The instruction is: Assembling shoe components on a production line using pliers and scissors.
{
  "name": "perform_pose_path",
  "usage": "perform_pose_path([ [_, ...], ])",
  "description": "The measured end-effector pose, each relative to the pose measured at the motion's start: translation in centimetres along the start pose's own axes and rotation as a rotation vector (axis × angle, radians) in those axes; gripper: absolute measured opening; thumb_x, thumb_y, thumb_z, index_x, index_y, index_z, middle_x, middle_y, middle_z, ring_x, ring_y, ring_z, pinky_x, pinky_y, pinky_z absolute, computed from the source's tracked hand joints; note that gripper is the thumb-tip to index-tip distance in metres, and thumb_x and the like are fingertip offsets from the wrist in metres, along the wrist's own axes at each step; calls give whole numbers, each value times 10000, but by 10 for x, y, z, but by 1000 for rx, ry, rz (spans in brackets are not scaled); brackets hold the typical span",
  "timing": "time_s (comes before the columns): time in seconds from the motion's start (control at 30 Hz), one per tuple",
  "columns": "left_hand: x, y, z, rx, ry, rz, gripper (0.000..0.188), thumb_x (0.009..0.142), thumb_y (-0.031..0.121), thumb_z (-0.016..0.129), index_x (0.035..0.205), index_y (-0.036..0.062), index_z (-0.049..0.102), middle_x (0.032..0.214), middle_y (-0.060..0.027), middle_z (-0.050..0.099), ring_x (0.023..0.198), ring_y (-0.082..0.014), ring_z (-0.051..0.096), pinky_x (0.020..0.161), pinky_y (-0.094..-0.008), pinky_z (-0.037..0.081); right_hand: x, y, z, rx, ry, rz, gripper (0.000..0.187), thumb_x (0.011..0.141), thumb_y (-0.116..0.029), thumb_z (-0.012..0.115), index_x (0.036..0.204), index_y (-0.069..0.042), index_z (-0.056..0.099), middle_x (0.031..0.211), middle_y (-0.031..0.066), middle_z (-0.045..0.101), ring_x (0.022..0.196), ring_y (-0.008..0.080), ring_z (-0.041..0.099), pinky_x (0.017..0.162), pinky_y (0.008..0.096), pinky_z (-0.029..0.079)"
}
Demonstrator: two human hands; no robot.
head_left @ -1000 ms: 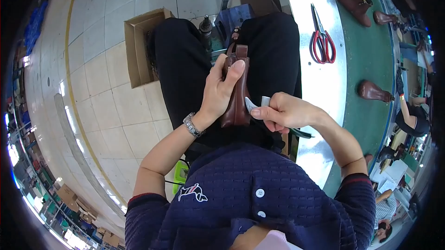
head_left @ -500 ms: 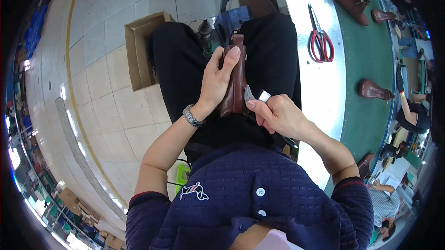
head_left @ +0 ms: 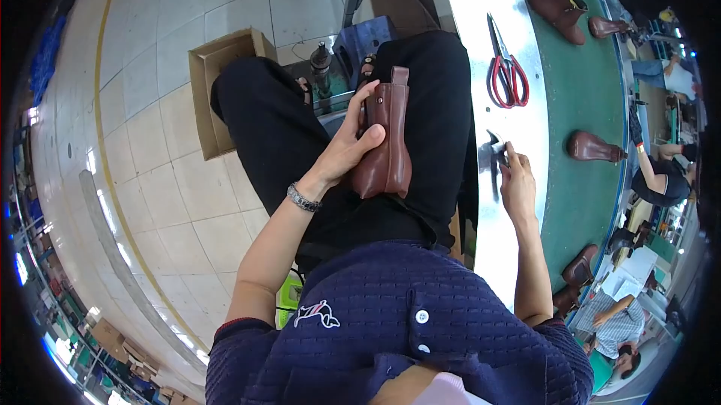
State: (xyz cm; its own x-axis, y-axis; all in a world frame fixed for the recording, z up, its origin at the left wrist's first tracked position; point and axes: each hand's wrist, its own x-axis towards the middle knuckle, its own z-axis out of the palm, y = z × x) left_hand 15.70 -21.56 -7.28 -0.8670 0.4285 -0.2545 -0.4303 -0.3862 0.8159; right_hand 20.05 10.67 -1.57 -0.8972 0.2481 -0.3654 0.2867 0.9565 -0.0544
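My left hand (head_left: 349, 151) is wrapped round the left side of a brown leather boot (head_left: 392, 146) above my lap, thumb along its front face and fingers behind. The boot stands upright with its pull tab at the far end and its wider end toward me. Over the metal bench strip on the right, my right hand (head_left: 518, 183) is closed by a small hammer (head_left: 496, 145) with a curved metal head, fingertips at the head. Most of the handle is hard to make out against its dark reflection.
Red-handled scissors (head_left: 508, 78) lie farther along the metal bench (head_left: 481, 22). Beyond it, a green conveyor belt (head_left: 556, 97) carries several brown boots (head_left: 593, 147). An open cardboard box (head_left: 203, 105) stands left of my knees. Other people sit at far right.
My right hand has moved from beside the boot's wider end to the metal bench, taking the hammer along. The left thumb has slid nearer me along the boot, which is turned slightly.
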Motion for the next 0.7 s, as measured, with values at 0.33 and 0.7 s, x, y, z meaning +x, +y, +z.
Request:
perform_pose_path([
  [0.33,0,-29,36,430,294,193,1091,602,499,871,1429,78,296,1337,-205,408,1229,-337,436,1045,-420,362,-13,-119,-63,604,-766,-372,559,978,-364,533,1378,9,414,1047,208,664,950,258,671,842,368,508],
  [0.7,2,-36,37,461,373,263,1150,585,548,858,1433,39,271,1302,-222,455,1171,-366,509,977,-417,437,-16,-149,-67,273,-734,-255,378,978,-251,539,1144,68,422,748,246,643,662,360,669,567,400,507],
])
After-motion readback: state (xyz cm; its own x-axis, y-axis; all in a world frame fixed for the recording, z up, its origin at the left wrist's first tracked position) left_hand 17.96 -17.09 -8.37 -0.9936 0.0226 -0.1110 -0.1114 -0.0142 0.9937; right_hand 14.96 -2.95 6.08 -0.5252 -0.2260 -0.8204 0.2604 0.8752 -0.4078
